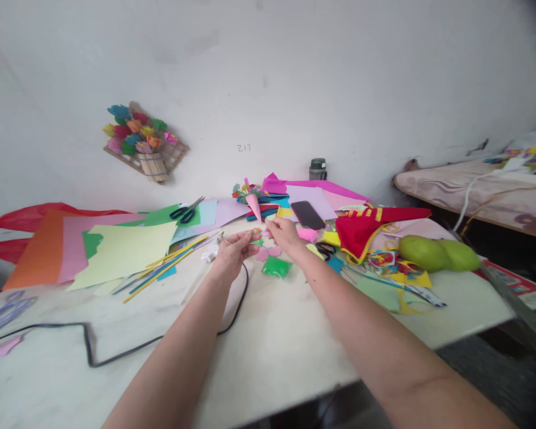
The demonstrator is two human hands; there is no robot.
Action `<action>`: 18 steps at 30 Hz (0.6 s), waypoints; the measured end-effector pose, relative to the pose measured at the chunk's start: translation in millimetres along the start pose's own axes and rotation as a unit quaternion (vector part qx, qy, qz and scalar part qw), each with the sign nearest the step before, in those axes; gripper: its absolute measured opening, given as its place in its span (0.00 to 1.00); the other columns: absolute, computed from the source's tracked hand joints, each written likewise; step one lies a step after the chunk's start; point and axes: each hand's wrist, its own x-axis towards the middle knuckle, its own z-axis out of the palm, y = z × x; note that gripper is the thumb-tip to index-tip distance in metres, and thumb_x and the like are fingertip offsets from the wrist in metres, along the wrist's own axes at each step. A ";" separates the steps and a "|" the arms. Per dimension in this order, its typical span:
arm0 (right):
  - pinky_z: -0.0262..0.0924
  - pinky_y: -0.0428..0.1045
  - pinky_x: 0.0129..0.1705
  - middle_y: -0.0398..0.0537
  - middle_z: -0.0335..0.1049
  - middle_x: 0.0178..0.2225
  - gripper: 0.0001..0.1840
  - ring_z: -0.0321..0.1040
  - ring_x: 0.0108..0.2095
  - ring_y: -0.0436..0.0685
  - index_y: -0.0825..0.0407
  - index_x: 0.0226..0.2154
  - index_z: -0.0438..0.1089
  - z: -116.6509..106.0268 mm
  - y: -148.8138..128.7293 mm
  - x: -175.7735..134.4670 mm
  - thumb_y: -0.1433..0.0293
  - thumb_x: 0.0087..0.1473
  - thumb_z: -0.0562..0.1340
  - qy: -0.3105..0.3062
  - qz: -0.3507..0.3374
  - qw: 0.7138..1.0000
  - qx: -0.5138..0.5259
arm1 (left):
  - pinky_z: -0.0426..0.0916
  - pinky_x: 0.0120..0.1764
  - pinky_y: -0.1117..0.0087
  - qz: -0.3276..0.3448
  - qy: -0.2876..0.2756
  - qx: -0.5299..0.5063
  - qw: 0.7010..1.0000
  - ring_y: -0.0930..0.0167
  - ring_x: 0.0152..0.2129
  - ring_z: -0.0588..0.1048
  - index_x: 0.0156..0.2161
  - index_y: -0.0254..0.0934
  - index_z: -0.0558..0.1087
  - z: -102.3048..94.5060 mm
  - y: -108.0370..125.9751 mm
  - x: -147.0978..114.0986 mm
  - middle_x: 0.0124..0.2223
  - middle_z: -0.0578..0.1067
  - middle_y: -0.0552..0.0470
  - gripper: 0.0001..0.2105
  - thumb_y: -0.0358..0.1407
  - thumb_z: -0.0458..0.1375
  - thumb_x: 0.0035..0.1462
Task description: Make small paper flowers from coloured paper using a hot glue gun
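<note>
My left hand (236, 251) is over the middle of the table, thumb and fingers pinched together at a small orange and green bit too small to name. Just to its right, my right hand (282, 232) is closed, its fingertips bent in toward the left ones; what they hold, if anything, is hidden. Pink paper flower shapes (268, 253) lie below the hands. Nearer to me is a shiny green packet (276, 267). Behind the hands stands a pink paper cone (254, 207) topped with small colourful paper flowers (246, 189).
Coloured paper sheets (125, 253), scissors (186, 210) and yellow and blue strips (165, 268) lie left. A black cable (129, 353) crosses the table (272, 357). Rightward are a phone (308, 214), red cloth (357, 229), paper scraps and green fruit-like objects (433, 253). A bottle (317, 169) stands behind.
</note>
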 end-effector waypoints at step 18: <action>0.53 0.42 0.22 0.43 0.65 0.20 0.13 0.59 0.19 0.46 0.55 0.25 0.69 -1.9 -7.8 -4.4 0.64 0.49 0.54 -0.024 0.008 0.998 0.060 | 0.64 0.20 0.76 -0.002 0.045 0.048 0.998 0.78 0.13 0.68 0.29 0.30 0.69 1.9 7.3 -2.8 0.23 0.74 0.51 0.15 0.41 0.63 0.40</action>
